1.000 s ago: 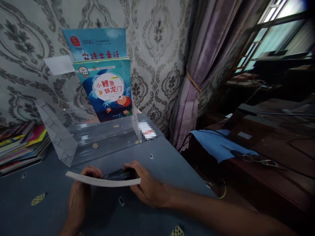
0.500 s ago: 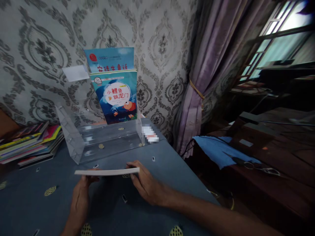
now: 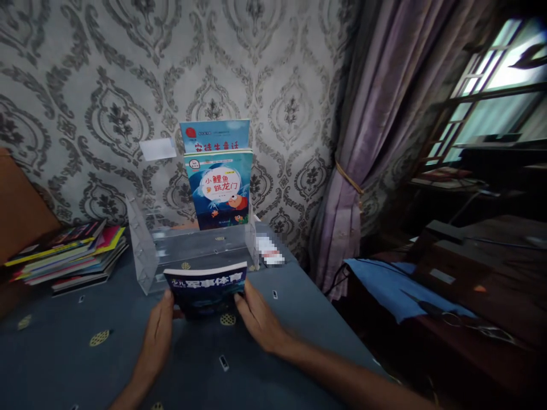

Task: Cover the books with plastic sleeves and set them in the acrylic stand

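Pinched between two bare hands, a dark book [image 3: 207,295] was held at the lower center of the frame, its cover tilted toward the camera and its pale top edge showing. The right hand [image 3: 261,320] gripped the right edge with the thumb pressed on the cover, its other fingers largely hidden behind. The left hand [image 3: 157,330] closed at the left edge, though how its fingers lay behind the cover could not be told.

Just beyond the book, a clear stepped stand [image 3: 143,250] rose at center left on a gray-blue table [image 3: 290,336] printed with pineapples. Toward the right of the stand, a blue-green book [image 3: 222,215] with an orange fish stood upright, partly covering a taller blue book [image 3: 217,130] behind it. A white label [image 3: 158,149] showed at the stand's upper left. At the left of the frame lay an uneven stack of books [image 3: 79,253]; a blurred-out white item [image 3: 270,250] sat just right of the stand.

Patterned wallpaper [image 3: 290,108] filled the upper frame beside a tied purple curtain [image 3: 335,233]. At lower right, scissors [image 3: 452,319] lay near a blue cloth [image 3: 382,287].
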Demonstrator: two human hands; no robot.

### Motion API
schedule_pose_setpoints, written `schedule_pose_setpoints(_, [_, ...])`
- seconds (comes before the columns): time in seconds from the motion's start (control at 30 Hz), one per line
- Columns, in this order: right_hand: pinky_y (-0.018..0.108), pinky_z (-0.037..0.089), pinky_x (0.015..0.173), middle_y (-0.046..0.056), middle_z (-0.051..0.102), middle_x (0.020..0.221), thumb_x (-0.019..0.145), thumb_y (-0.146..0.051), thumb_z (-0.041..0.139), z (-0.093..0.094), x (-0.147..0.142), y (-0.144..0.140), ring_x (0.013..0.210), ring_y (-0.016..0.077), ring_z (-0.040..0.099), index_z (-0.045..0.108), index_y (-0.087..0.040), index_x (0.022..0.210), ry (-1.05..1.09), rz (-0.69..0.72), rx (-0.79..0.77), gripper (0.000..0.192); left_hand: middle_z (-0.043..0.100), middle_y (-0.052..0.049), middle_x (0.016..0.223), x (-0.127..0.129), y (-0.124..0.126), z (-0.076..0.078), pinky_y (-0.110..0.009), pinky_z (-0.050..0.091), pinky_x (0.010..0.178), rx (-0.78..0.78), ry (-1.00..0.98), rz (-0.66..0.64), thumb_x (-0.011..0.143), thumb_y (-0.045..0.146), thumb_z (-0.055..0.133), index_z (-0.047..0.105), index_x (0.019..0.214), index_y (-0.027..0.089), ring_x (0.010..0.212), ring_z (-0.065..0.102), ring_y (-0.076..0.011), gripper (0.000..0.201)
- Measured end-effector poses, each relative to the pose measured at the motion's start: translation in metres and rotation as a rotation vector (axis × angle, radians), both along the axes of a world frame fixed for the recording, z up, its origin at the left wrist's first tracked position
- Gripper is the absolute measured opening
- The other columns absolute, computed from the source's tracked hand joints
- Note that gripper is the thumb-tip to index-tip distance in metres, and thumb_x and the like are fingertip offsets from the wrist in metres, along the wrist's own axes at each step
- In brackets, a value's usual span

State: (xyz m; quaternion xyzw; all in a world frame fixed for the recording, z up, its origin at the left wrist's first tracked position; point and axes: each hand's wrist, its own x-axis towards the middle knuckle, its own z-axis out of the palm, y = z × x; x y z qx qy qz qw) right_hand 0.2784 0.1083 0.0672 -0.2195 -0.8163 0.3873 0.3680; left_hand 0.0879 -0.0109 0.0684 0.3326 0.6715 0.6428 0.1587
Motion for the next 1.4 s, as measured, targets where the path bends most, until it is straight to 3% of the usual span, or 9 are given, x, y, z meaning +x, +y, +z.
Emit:
schedule_pose_setpoints(0.1, [0.041,0.049,0.094,0.008,0.066,0.106,0.101,-0.027,0.035,0.000,-0.004,0.004,0.100,0.0226,0.062,0.052,-0.019,0.118,-0.052,-0.015,-0.003,0.025,0.072,-0.007,0.093,0.001,0.000,0.005,-0.038,0.055,0.077,-0.034,0.059,0.012,0.080,0.079,0.057,0.073,0.098,0.019,0.079,0.067,-0.0253,0.065])
schedule_pose_setpoints(0.27, [0.038,0.048,0.088,0.006,0.065,0.098,0.099,-0.026,0.036,0.010,-0.011,0.017,0.093,0.0219,0.062,0.051,-0.021,0.111,-0.083,-0.026,0.021,0.020,0.070,-0.005,0.084,-0.001,0.008,0.023,-0.034,0.054,0.064,-0.012,0.096,-0.091,0.074,0.082,0.060,0.071,0.092,0.021,0.072,0.063,-0.0239,0.065])
schedule_pose_setpoints(0.43, [0.037,0.046,0.082,0.006,0.062,0.089,0.096,-0.027,0.036,0.035,-0.019,0.040,0.083,0.0228,0.060,0.050,-0.020,0.107,-0.050,-0.053,0.126,0.019,0.070,-0.007,0.090,-0.006,0.030,0.047,-0.035,0.054,0.067,0.002,0.182,-0.093,0.079,0.082,0.053,0.069,0.099,0.019,0.074,0.064,-0.0238,0.068])
schedule_pose_setpoints(0.57, [0.036,0.047,0.081,0.005,0.060,0.084,0.096,-0.030,0.037,0.057,-0.022,0.060,0.084,0.0239,0.058,0.050,-0.022,0.108,0.021,-0.083,0.234,0.019,0.065,-0.005,0.083,-0.012,0.054,0.070,-0.035,0.054,0.067,0.033,0.309,-0.096,0.084,0.082,0.043,0.063,0.095,0.020,0.073,0.062,-0.0226,0.066])
schedule_pose_setpoints(0.73, [0.035,0.046,0.072,0.003,0.056,0.080,0.095,-0.033,0.035,0.087,-0.027,0.083,0.074,0.0229,0.055,0.046,-0.023,0.101,0.076,-0.123,0.357,0.017,0.057,-0.002,0.079,-0.020,0.084,0.098,-0.032,0.054,0.062,0.160,0.420,-0.104,0.086,0.083,0.039,0.056,0.086,0.022,0.069,0.059,-0.0191,0.063])
schedule_pose_setpoints(0.9, [0.040,0.049,0.081,0.005,0.059,0.090,0.097,-0.033,0.035,0.114,-0.032,0.106,0.081,0.0238,0.058,0.046,-0.022,0.110,0.145,-0.085,0.457,0.021,0.053,-0.001,0.077,-0.028,0.110,0.119,-0.029,0.054,0.060,0.316,0.551,-0.083,0.090,0.082,0.036,0.056,0.088,0.022,0.069,0.057,-0.0159,0.063])
schedule_pose_setpoints(1.03, [0.043,0.050,0.085,0.007,0.060,0.095,0.098,-0.034,0.034,0.120,-0.033,0.126,0.084,0.0245,0.060,0.047,-0.020,0.114,0.131,-0.079,0.466,0.024,0.051,0.001,0.075,-0.034,0.130,0.121,-0.028,0.053,0.058,0.345,0.588,-0.051,0.090,0.082,0.034,0.054,0.087,0.021,0.063,0.056,-0.0138,0.064])
schedule_pose_setpoints(1.4, [0.042,0.051,0.083,0.005,0.061,0.092,0.097,-0.035,0.035,0.100,-0.041,0.159,0.082,0.0246,0.062,0.048,-0.022,0.113,0.076,-0.111,0.374,0.024,0.041,0.004,0.066,-0.040,0.165,0.102,-0.024,0.052,0.050,0.314,0.560,-0.077,0.090,0.083,0.031,0.047,0.080,0.022,0.055,0.050,-0.0110,0.064])
